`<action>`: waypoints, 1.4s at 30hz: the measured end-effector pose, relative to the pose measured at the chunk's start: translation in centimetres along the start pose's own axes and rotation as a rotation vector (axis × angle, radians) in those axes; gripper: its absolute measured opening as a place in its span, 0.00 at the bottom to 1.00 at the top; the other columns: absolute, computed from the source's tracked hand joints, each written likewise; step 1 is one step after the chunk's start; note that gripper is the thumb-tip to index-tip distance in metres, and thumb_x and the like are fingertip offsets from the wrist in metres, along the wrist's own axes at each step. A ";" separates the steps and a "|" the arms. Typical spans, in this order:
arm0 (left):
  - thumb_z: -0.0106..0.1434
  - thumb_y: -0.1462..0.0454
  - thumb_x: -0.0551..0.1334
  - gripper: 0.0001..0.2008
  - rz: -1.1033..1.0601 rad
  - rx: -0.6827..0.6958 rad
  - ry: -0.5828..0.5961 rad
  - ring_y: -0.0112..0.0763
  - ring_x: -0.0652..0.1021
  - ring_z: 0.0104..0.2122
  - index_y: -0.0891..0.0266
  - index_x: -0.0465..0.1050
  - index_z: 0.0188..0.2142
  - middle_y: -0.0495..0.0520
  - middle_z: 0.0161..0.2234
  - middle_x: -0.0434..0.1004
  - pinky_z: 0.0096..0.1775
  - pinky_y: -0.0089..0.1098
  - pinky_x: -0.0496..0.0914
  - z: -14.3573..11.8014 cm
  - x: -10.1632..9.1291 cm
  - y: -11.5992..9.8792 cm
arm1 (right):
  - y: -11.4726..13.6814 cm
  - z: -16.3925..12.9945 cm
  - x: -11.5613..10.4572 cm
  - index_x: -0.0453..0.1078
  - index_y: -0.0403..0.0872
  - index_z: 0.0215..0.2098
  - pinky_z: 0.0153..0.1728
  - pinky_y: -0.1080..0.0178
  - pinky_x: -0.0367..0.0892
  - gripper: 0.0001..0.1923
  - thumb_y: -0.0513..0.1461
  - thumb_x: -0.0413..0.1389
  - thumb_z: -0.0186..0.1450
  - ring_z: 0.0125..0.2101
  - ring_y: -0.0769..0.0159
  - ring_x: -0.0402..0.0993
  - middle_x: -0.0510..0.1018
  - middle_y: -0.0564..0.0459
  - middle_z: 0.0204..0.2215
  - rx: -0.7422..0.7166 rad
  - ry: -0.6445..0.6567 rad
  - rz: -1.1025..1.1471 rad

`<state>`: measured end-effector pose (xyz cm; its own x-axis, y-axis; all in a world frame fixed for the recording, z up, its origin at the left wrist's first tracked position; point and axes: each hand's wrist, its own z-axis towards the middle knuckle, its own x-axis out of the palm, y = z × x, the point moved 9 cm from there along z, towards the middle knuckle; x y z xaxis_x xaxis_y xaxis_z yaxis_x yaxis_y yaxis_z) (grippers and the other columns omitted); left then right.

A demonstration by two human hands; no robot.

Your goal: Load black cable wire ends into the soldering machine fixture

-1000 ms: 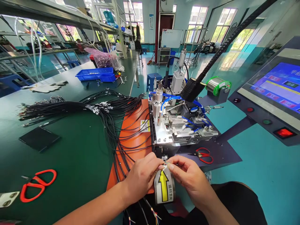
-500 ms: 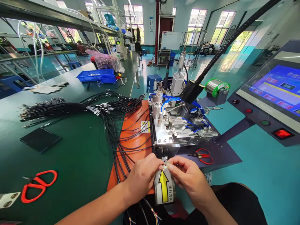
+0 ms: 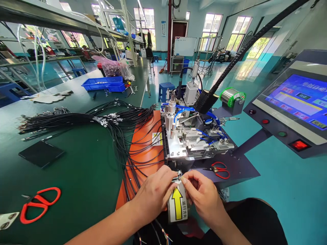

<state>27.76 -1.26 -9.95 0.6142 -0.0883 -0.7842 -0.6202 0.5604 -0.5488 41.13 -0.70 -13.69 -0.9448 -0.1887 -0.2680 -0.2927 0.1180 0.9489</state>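
A small cable end (image 3: 178, 177) sits pinched between both hands at the front of the machine fixture (image 3: 194, 144). The left hand (image 3: 154, 194) and right hand (image 3: 201, 194) each grip it by fingertips, above a yellow-arrow label (image 3: 178, 207). Small red scissors (image 3: 219, 169) lie beyond the right hand; black cables (image 3: 120, 126) fan beyond the left.

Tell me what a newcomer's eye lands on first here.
Probably the yellow arrow label at bottom centre, where the left hand and right hand pinch a small part against the metal fixture. Next, the black cable bundle fanned over the green bench.
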 end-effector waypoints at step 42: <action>0.71 0.68 0.55 0.09 -0.148 0.068 -0.081 0.30 0.70 0.34 0.64 0.74 0.45 0.54 0.35 0.70 0.35 0.29 0.66 0.2 -0.8 -0.6 | -0.9 1.1 -0.5 0.74 0.48 0.38 0.36 0.64 0.66 0.13 0.48 0.56 0.68 0.35 0.64 0.71 0.77 0.53 0.34 -0.029 0.098 0.032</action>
<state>27.75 -1.36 -8.98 0.7350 -0.1088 -0.6693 -0.4879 0.6006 -0.6335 41.74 0.41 -14.61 -0.9343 -0.2795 -0.2214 -0.2570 0.0972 0.9615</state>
